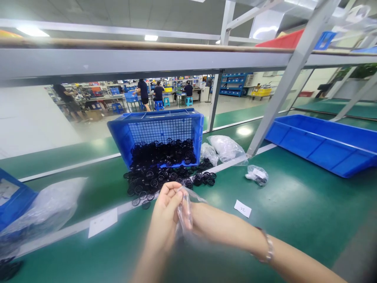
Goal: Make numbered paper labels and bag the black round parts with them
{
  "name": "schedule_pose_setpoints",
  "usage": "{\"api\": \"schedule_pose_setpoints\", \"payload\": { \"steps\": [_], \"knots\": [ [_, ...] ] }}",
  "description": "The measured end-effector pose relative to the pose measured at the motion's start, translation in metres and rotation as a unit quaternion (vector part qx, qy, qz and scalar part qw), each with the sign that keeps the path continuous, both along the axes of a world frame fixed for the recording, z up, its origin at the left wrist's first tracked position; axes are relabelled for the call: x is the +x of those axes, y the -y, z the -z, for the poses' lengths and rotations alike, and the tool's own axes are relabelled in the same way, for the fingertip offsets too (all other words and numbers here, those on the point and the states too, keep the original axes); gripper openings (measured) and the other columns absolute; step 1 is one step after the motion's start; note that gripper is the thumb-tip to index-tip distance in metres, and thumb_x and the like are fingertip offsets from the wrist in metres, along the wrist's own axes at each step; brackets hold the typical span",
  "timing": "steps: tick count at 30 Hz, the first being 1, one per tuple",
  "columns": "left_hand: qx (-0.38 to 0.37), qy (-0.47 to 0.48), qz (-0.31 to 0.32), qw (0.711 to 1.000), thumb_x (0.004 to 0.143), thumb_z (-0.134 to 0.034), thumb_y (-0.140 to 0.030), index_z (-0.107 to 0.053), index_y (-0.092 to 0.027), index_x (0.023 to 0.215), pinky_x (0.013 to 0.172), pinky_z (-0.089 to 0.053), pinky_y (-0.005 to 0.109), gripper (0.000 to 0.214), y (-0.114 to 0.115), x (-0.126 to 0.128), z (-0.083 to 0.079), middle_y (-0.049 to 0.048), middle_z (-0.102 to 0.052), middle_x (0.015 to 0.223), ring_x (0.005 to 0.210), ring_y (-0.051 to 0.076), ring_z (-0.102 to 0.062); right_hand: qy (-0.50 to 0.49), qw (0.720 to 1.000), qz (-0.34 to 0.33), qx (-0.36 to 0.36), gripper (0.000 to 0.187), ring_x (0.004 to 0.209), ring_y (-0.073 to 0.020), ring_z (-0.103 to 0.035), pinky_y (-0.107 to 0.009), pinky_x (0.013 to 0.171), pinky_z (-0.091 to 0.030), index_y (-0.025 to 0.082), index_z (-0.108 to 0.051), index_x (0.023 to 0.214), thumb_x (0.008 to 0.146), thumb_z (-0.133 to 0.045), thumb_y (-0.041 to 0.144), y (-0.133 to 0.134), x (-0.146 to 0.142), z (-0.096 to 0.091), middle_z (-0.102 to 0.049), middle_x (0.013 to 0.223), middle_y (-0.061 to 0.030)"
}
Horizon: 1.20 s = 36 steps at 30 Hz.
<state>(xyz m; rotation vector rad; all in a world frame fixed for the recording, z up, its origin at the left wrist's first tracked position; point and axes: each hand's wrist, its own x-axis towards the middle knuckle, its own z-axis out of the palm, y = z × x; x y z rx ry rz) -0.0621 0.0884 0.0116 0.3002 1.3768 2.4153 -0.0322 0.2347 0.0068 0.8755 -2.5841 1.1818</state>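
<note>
My left hand (167,210) is closed, its thumb and fingers pinching the edge of a clear plastic bag (196,197). Against it, my right hand (191,215) is also closed on the bag, with thin film lying over its fingers; the bag's lower part is blurred. Just beyond my hands lies a heap of black ring-shaped parts with spokes (165,175). It spills out of a blue crate (119,135) tipped on its side, its open face towards me.
Filled clear bags (226,148) lie right of the crate, and a small bag of dark parts (257,175) is nearer. A paper slip (242,208) and a white label (103,222) lie on the green table. A blue bin (321,145) stands right, behind a slanted metal post (277,82).
</note>
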Motion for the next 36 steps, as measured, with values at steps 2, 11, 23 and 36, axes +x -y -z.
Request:
{"api": "schedule_pose_setpoints", "payload": {
  "steps": [2,11,23,36],
  "knots": [
    [0.005,-0.005,0.002,1.000,0.085,-0.073,-0.033,-0.055,-0.019,0.103,0.044,-0.043,0.016,0.029,0.007,-0.004,-0.004,-0.0034,-0.060,0.074,0.049,0.006,-0.052,0.015,0.999,0.032,0.010,0.019,0.088,-0.0198,-0.066,-0.032,0.078,-0.054,0.024,-0.068,0.113,0.102,-0.053,0.029,-0.032,0.019,-0.017,-0.072,0.102,-0.0037],
    [0.097,0.002,-0.028,0.995,0.088,-0.070,-0.026,-0.053,-0.020,0.108,0.051,-0.052,0.016,0.027,-0.022,-0.002,-0.033,-0.0029,-0.063,0.084,0.056,0.006,-0.059,0.162,0.975,0.077,-0.132,0.133,0.151,-0.0385,-0.016,-0.058,0.123,-0.017,0.025,-0.010,0.161,0.061,-0.084,0.072,-0.085,0.035,0.046,-0.015,0.167,-0.0139],
    [-0.050,-0.216,-0.146,0.964,0.097,-0.049,-0.054,-0.047,-0.022,0.129,0.104,-0.051,0.043,0.045,-0.016,-0.051,0.009,0.0129,-0.056,0.135,0.119,0.024,-0.060,-0.021,0.972,0.168,-0.162,0.024,0.083,-0.0211,-0.064,-0.031,0.077,-0.051,0.022,-0.071,0.093,0.098,-0.059,0.041,-0.079,-0.003,-0.014,-0.071,0.089,-0.0024],
    [-0.178,-0.172,0.088,0.965,0.090,-0.062,-0.055,-0.064,-0.015,0.108,0.090,-0.054,0.039,0.044,-0.041,-0.055,0.085,0.0112,-0.073,0.103,0.094,0.024,-0.068,-0.125,0.887,0.286,-0.339,0.020,0.058,-0.0158,-0.063,-0.026,0.051,-0.053,0.023,-0.065,0.087,0.094,-0.068,0.041,-0.098,-0.017,-0.022,-0.067,0.074,0.0005]
  ]
}}
